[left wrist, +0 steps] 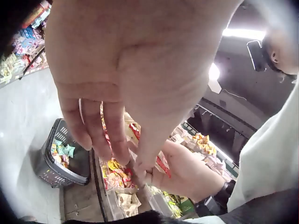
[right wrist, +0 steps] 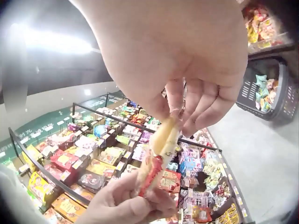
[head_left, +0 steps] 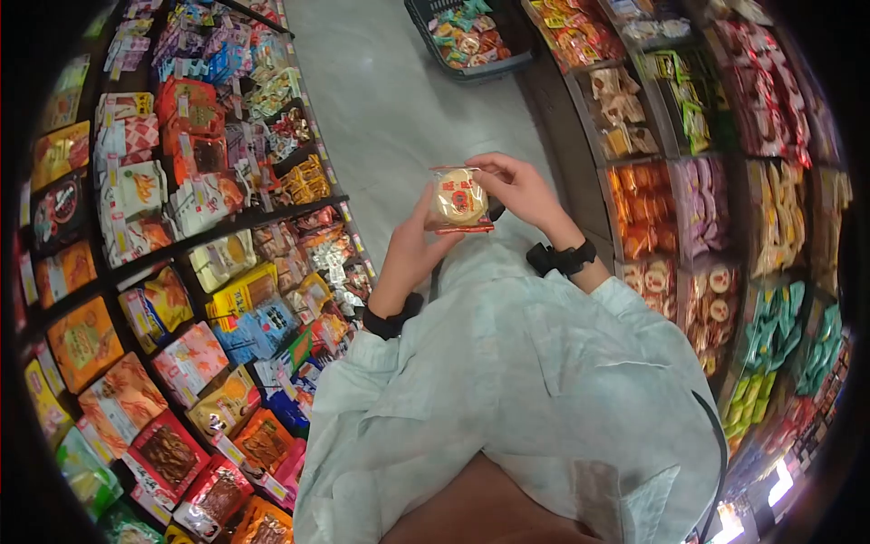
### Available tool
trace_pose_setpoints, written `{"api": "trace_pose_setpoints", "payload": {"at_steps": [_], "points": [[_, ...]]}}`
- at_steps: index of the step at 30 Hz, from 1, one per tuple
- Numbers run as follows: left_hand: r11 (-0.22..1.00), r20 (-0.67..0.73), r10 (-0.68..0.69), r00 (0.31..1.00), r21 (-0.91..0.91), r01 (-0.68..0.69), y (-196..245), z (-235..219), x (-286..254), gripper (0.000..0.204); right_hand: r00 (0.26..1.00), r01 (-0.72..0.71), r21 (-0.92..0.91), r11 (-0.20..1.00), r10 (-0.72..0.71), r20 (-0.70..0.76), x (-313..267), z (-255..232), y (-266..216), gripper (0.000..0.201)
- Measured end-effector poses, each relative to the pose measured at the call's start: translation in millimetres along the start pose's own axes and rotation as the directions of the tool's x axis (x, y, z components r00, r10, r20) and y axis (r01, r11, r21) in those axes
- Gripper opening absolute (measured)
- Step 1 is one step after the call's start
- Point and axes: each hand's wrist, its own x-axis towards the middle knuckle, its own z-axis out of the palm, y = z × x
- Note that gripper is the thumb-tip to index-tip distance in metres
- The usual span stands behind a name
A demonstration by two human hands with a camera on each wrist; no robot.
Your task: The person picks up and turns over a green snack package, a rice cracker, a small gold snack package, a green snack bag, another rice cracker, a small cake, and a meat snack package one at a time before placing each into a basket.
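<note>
One wrapped round snack (head_left: 460, 201), pinched by the fingers of your left hand (head_left: 410, 247) and right hand (head_left: 526, 190). One dark basket (head_left: 488, 70), on the floor (head_left: 381, 100) ahead.

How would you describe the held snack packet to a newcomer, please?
Find the pale blue-green shirt low in the head view. Above it, the left hand and right hand hold the clear snack packet. Unlike the shelved packs, it is handheld, with red print over a pale round snack.
</note>
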Motion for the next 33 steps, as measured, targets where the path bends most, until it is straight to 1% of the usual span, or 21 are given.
{"api": "trace_pose_setpoints", "payload": {"at_steps": [2, 4, 6, 7, 10, 12, 13, 16, 17, 19, 20, 21, 23, 24, 25, 27, 28, 29, 32, 33], "points": [[0.999, -0.027, -0.044, 0.999, -0.013, 0.044, 11, -9, 30, 0.109, 1.000, 0.025, -0.040, 0.999, -0.025, 0.001, 38, -11, -20, 0.027], [0.997, -0.038, -0.083, 0.996, -0.004, 0.083, 26, -13, 60, 0.113, 1.000, 0.021, -0.093, 0.995, -0.023, -0.016, 63, -21, -32, 0.026], [0.993, -0.029, -0.113, 0.993, 0.033, 0.114, 38, -16, 90, 0.115, 0.999, 0.038, -0.047, 0.998, -0.038, 0.005, 89, -38, -29, 0.028], [0.994, -0.019, -0.101, 0.995, 0.043, 0.101, 40, -18, 104, 0.115, 0.999, 0.051, -0.024, 0.998, -0.050, 0.007, 100, -46, -29, 0.028], [0.998, 0.008, -0.051, 0.999, 0.046, 0.050, 45, -26, 153, 0.113, 1.000, -0.011, -0.039, 0.999, 0.010, -0.024, 118, -75, -46, 0.033], [0.999, 0.036, -0.033, 0.999, 0.024, 0.032, 47, -39, 186, 0.111, 0.995, 0.004, -0.033, 0.999, -0.007, -0.097, 127, -91, -54, 0.033], [0.999, 0.040, 0.003, 0.999, 0.053, -0.005, 47, -44, 204, 0.105, 0.991, 0.009, -0.028, 1.000, -0.013, -0.135, 131, -98, -56, 0.033], [0.988, 0.100, 0.128, 0.987, 0.077, -0.136, 51, -62, 262, 0.105, 0.977, 0.034, 0.061, 0.998, -0.021, -0.213, 147, -118, -55, 0.035], [0.983, 0.107, 0.170, 0.980, 0.048, -0.176, 49, -65, 282, 0.105, 0.966, 0.024, 0.074, 0.997, -0.004, -0.258, 153, -122, -57, 0.034], [0.985, 0.148, 0.147, 0.978, 0.065, -0.158, 62, -75, 319, 0.102, 0.936, 0.005, 0.108, 0.994, 0.033, -0.351, 163, -125, -69, 0.033], [0.986, 0.168, 0.138, 0.976, 0.074, -0.152, 68, -80, 340, 0.101, 0.898, 0.025, 0.033, 0.999, -0.008, -0.440, 168, -128, -72, 0.028], [0.983, 0.099, 0.178, 0.979, 0.035, -0.183, 67, -84, 363, 0.088, 0.851, 0.035, -0.043, 0.998, -0.052, -0.523, 174, -130, -74, 0.023], [0.986, -0.092, 0.166, 0.982, 0.019, -0.165, 62, -101, 419, 0.075, 0.746, 0.010, -0.172, 0.985, -0.122, -0.655, 189, -135, -74, 0.018], [0.987, -0.179, 0.157, 0.971, 0.012, -0.157, 62, -112, 447, 0.069, 0.691, -0.022, -0.219, 0.975, -0.143, -0.709, 193, -143, -68, 0.020], [0.984, -0.183, 0.177, 0.967, 0.004, -0.179, 64, -124, 474, 0.063, 0.629, -0.062, -0.258, 0.964, -0.163, -0.760, 197, -147, -68, 0.024], [0.977, -0.191, 0.204, 0.960, -0.020, -0.211, 70, -143, 519, 0.052, 0.531, -0.089, -0.083, 0.993, -0.023, -0.847, 200, -142, -76, 0.030], [0.974, -0.125, 0.223, 0.967, -0.015, -0.226, 74, -148, 536, 0.050, 0.483, -0.092, 0.000, 0.996, 0.044, -0.875, 202, -141, -81, 0.034], [0.971, -0.061, 0.239, 0.969, -0.009, -0.240, 78, -152, 551, 0.047, 0.453, -0.063, 0.023, 0.998, 0.049, -0.890, 206, -137, -72, 0.035], [0.961, 0.150, 0.272, 0.950, 0.015, -0.278, 71, -156, 586, 0.041, 0.406, 0.017, 0.309, 0.951, 0.276, -0.871, 217, -109, -84, 0.035], [0.957, 0.224, 0.276, 0.935, 0.022, -0.288, 63, -153, 595, 0.040, 0.401, -0.066, 0.266, 0.962, 0.270, -0.875, 219, -100, -78, 0.034]]}}
